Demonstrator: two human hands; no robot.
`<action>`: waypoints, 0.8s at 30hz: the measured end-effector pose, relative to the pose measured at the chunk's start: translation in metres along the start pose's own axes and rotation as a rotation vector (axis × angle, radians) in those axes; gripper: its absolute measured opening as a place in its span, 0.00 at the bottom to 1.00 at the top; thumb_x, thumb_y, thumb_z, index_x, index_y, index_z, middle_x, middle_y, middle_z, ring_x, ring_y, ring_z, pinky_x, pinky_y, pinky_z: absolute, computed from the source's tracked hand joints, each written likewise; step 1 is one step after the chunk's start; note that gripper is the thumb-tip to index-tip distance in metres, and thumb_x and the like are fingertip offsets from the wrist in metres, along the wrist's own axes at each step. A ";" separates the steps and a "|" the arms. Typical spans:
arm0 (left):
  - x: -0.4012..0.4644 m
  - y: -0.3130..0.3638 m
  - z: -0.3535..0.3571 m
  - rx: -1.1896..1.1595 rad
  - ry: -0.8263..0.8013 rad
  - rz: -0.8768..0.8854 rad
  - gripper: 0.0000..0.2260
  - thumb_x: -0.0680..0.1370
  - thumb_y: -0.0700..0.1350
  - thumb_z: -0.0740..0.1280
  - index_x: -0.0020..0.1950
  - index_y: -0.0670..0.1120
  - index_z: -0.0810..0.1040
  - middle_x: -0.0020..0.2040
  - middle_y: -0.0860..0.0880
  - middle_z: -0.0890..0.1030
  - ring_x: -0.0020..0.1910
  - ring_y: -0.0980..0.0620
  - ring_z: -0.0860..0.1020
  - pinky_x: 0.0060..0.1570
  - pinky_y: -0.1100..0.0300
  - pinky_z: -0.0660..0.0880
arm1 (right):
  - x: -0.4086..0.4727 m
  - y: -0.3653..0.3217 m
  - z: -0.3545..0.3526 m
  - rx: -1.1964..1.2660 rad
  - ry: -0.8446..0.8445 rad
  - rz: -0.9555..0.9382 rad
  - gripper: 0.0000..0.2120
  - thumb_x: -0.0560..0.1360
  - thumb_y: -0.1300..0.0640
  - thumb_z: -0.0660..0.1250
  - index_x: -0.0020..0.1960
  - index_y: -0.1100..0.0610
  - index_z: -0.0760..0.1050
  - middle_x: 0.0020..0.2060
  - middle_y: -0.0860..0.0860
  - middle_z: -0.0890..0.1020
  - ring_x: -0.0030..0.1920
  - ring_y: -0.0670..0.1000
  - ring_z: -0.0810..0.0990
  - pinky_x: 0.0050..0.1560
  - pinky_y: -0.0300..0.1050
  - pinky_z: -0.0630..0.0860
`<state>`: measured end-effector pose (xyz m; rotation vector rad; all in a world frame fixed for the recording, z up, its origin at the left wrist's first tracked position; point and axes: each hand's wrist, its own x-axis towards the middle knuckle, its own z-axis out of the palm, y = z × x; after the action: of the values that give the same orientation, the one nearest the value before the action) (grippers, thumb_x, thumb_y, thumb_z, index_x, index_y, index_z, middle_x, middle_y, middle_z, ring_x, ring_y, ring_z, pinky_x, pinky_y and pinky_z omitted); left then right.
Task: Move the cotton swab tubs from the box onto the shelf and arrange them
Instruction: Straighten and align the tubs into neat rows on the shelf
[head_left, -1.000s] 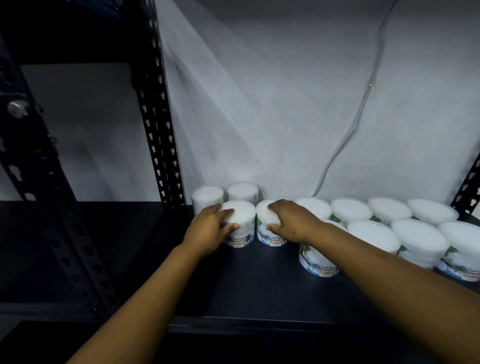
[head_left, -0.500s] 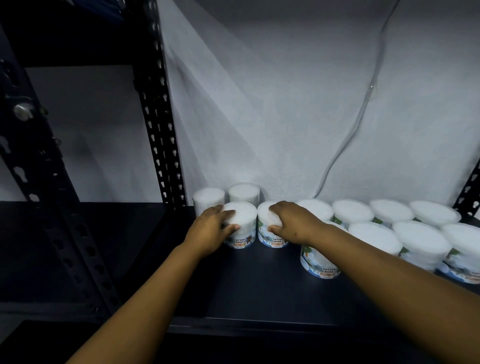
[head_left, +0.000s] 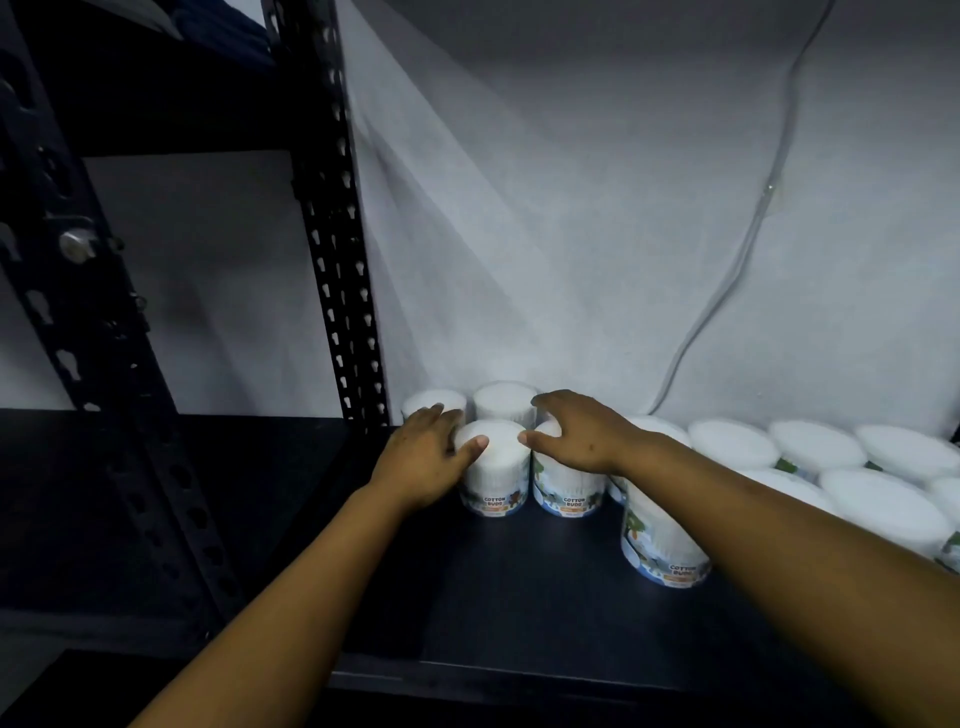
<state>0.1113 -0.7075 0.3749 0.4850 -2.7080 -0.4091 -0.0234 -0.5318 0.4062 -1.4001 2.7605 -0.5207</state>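
Note:
Several white cotton swab tubs stand on the dark shelf (head_left: 519, 597). At the left end, two tubs (head_left: 504, 400) stand at the back and two in front. My left hand (head_left: 421, 460) grips the front left tub (head_left: 496, 473), thumb on its top and fingers round its left side. My right hand (head_left: 576, 436) lies over the top of the neighbouring front tub (head_left: 569, 493), with its fingers spread and reaching toward the back row. One tub (head_left: 665, 551) stands further forward under my right forearm. More tubs (head_left: 732, 444) run in two rows to the right.
A black perforated upright (head_left: 337, 260) rises just left of the tubs, and a second post (head_left: 78, 270) stands nearer on the left. A pale cable (head_left: 727, 291) hangs down the white wall behind. Bare shelf surface lies in front of the tubs.
My right hand has loosened from the front tub, and its fingers have spread and stretched toward the back row. My left hand keeps its hold on the front left tub.

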 end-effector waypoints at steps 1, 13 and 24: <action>0.003 -0.002 -0.002 0.012 -0.004 -0.006 0.29 0.78 0.63 0.56 0.74 0.48 0.64 0.75 0.45 0.63 0.75 0.48 0.58 0.73 0.53 0.56 | 0.007 -0.001 0.000 0.020 -0.009 0.001 0.33 0.75 0.37 0.61 0.74 0.53 0.61 0.72 0.52 0.67 0.71 0.53 0.66 0.69 0.48 0.65; 0.055 -0.031 -0.017 0.148 -0.120 -0.116 0.31 0.78 0.64 0.55 0.77 0.49 0.56 0.78 0.44 0.55 0.76 0.45 0.54 0.73 0.52 0.53 | 0.089 -0.003 0.014 -0.011 -0.157 0.061 0.38 0.74 0.35 0.60 0.77 0.51 0.53 0.74 0.56 0.60 0.72 0.58 0.62 0.69 0.52 0.63; 0.074 -0.050 0.006 0.037 -0.177 -0.168 0.36 0.73 0.63 0.65 0.76 0.53 0.57 0.77 0.44 0.56 0.74 0.43 0.59 0.71 0.51 0.61 | 0.115 -0.006 0.024 -0.005 -0.114 0.082 0.39 0.70 0.37 0.68 0.75 0.52 0.59 0.70 0.55 0.65 0.69 0.56 0.66 0.63 0.46 0.66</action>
<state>0.0585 -0.7795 0.3744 0.7218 -2.8587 -0.4675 -0.0850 -0.6323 0.4025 -1.2687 2.7161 -0.4182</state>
